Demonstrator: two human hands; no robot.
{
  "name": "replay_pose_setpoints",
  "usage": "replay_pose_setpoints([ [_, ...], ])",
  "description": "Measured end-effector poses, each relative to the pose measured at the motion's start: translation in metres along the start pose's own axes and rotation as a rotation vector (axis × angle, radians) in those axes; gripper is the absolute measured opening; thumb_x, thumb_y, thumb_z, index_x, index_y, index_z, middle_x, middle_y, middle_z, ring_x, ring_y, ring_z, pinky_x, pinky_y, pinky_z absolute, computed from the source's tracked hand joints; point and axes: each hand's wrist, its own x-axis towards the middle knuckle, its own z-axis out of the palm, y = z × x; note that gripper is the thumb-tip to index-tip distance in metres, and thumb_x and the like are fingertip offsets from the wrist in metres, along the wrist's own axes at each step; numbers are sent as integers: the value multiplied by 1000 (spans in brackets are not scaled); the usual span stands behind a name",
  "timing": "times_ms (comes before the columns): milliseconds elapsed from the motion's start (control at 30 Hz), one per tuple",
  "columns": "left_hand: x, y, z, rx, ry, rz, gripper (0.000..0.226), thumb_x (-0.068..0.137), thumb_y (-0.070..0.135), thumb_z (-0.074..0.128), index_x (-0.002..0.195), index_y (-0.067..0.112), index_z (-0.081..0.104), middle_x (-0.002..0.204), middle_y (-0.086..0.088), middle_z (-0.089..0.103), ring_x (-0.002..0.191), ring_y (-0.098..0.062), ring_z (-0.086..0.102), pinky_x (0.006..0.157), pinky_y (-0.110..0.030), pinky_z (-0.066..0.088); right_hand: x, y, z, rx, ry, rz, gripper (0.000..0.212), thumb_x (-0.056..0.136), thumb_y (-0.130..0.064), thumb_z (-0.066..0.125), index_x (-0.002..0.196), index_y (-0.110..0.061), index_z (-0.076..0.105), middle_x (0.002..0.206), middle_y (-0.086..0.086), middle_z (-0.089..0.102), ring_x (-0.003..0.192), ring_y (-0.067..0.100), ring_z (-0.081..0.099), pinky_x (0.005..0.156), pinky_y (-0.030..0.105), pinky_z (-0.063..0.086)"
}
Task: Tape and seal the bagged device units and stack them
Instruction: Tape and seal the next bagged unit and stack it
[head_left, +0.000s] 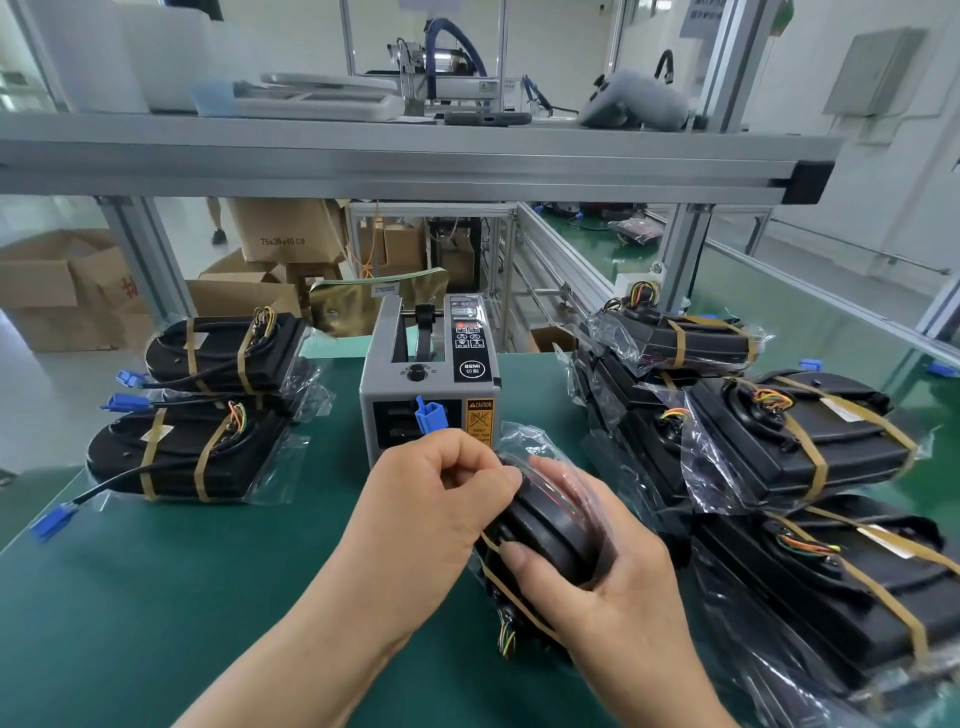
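— Green mat covers the bench. Where is it bare?

— At the near left, from the mat's slanting left edge across to the forearms. A narrower strip also runs between the left pair and the dispenser.

— And the unit?

— In the middle, just in front of the dispenser, held tilted up on its edge. Whether its lower end touches the mat, I cannot tell.

— How do the hands hold it?

— The left hand is curled and pinches the unit's top edge through the plastic. The right hand grips it from the right, with the thumb on the near face and the fingers wrapped behind.

— What crowds the right side?

— The right pile: bagged, taped units overlapping, just beside the right hand and running out of view at the right and the bottom.

— And the left?

— The left pair lies one behind the other, the far one at the mat's back edge. A blue plug on its cable lies at the left edge.

— Overhead?

— A beam crosses above the dispenser, well above the hands. Boxes stand on the floor beyond the left edge.
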Motion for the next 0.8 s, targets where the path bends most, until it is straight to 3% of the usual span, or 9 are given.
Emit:
replay_pose_setpoints([
  [100, 1, -4, 1, 18, 22, 30, 18, 82, 21, 75, 66, 19, 66, 62, 5, 57, 60, -6, 50, 58, -19, 46, 0, -1, 0, -5, 1, 6, 57, 65, -25, 78, 118, -40, 65, 110, -16, 72, 104, 8, 69, 87, 22, 55],
  [167, 0, -5, 1, 44, 34, 38, 19, 82, 18, 72, 65, 20, 65, 55, 11, 52, 50, -1, 44, 49, -10, 38, 0, -1, 0, -7, -2, 5, 57, 65, -25, 78, 118, -40, 65, 111, -16, 72, 105, 8, 68, 88, 23, 54],
  [333, 0, -8, 3, 122, 76, 37, 12, 76, 31, 74, 74, 30, 62, 56, 16, 51, 51, 0, 43, 51, -12, 38, -1, -1, 1, 19, -17, 1, 58, 66, -24, 79, 120, -38, 65, 115, -15, 71, 108, 8, 68, 89, 21, 54],
  [433, 0, -12, 5, 96, 114, -30, 23, 61, 45, 64, 83, 43, 56, 65, 20, 53, 62, -1, 50, 68, -28, 48, -1, 0, 1, 38, -14, 6, 59, 65, -23, 79, 120, -36, 66, 114, -15, 72, 107, 8, 68, 87, 18, 53],
  [500, 0, -12, 7, 70, 115, -53, 28, 58, 50, 64, 84, 42, 57, 65, 17, 50, 64, -4, 49, 71, -35, 49, -1, 0, 1, 41, -9, 3, 59, 64, -22, 79, 120, -36, 66, 114, -15, 72, 106, 6, 69, 86, 15, 52],
  [600, 1, -14, 9, 49, 143, -38, 37, 54, 58, 68, 81, 35, 59, 59, 16, 45, 55, -1, 42, 58, -21, 41, -2, 0, 2, 42, -21, -15, 59, 64, -21, 79, 121, -34, 67, 113, -14, 73, 106, 7, 69, 87, 18, 54],
  [700, 6, -14, 8, -111, 177, -58, 23, 77, 35, 79, 69, 22, 63, 54, 13, 49, 47, 1, 43, 47, -12, 38, -3, -1, 3, 40, -29, -33, 59, 65, -24, 79, 120, -42, 68, 114, -16, 72, 107, 7, 68, 87, 18, 53],
  [800, 7, -18, 8, -189, 145, -61, 16, 85, 24, 76, 73, 18, 67, 61, 6, 57, 53, -2, 50, 53, -14, 43, -3, -2, 3, 66, -19, -36, 64, 66, -24, 80, 122, -51, 62, 116, -18, 72, 110, 5, 67, 87, 13, 51],
])
